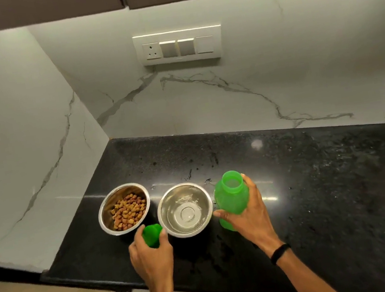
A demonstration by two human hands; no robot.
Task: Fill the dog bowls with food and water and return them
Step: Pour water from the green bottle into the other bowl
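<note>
Two steel dog bowls stand side by side on the black counter point(296, 192). The left bowl point(104, 212) holds brown kibble point(128, 211). The right bowl point(167, 213) has clear water in it. Just right of that bowl, an uncapped green plastic bottle point(230, 196) stands upright, and my right hand point(247, 215) grips its body. My left hand point(151, 257) holds the green bottle cap point(152, 234) in front of the gap between the two bowls.
White marble walls close the counter's left side and back. A switch panel with a socket point(178, 46) sits on the back wall. Dark cabinets hang overhead. Water drops speckle the counter behind the bowls. The counter's front edge runs just below my left hand.
</note>
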